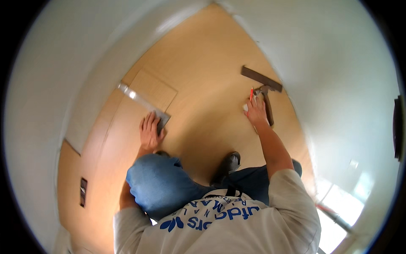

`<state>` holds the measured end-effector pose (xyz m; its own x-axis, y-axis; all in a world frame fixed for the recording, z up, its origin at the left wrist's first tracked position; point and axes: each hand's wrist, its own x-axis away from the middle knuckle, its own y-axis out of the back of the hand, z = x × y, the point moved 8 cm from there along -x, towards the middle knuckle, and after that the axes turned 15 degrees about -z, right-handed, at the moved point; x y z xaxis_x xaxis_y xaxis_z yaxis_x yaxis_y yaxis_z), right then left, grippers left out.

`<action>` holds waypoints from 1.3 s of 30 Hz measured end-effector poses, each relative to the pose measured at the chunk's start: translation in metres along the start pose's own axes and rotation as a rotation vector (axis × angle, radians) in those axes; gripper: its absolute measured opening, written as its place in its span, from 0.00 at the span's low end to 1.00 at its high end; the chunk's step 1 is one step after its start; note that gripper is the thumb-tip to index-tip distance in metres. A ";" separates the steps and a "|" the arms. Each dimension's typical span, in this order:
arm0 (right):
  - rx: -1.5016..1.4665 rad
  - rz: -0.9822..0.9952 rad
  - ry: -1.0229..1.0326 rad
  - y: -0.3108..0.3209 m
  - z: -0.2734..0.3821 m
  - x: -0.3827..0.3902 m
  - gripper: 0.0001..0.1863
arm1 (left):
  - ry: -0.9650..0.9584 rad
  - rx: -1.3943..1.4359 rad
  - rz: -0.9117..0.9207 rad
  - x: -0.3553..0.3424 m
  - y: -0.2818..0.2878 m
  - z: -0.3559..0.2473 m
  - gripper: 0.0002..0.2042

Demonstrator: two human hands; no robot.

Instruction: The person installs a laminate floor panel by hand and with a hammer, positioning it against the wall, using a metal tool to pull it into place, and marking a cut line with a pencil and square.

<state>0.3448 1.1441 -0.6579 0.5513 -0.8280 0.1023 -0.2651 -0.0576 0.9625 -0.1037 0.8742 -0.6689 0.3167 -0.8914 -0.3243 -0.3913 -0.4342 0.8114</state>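
A metal square (pixel 141 100) lies on the wood-look floor boards, its long blade across a short board piece (pixel 157 89). My left hand (pixel 149 130) grips the square's short grey leg, thumb on one side and fingers on the other. Farther right, my right hand (pixel 257 111) reaches down to the floor, fingers bent round a red pencil (pixel 251 93) whose end sticks out past them. A small white thing (pixel 245 108) shows beside that hand; its kind is not clear. Right beside it lies a hammer (pixel 268 106), with a long dark bar (pixel 261 78) just beyond.
White walls (pixel 338 84) close in on both sides and meet at the far corner. My shoe (pixel 228 166) and bent knees are on the near floor (pixel 203 139). At the left, a dark rectangular cut-out or plate (pixel 83 192) shows. Bright panes (pixel 342 205) stand at lower right.
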 end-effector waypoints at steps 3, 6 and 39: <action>0.066 -0.061 -0.215 -0.008 -0.064 0.000 0.23 | -0.044 0.144 -0.009 0.003 -0.004 -0.021 0.24; -0.302 -0.101 0.041 0.052 0.007 -0.065 0.12 | 0.036 0.265 0.063 0.031 -0.007 -0.001 0.25; -1.701 0.189 0.086 0.346 0.116 -0.009 0.32 | -0.169 -0.122 0.914 -0.205 0.259 -0.437 0.21</action>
<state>0.1565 1.0675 -0.3551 0.6664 -0.7198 0.1943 0.7177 0.6899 0.0942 0.1071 1.0010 -0.1796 -0.2028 -0.8912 0.4057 -0.3302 0.4523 0.8285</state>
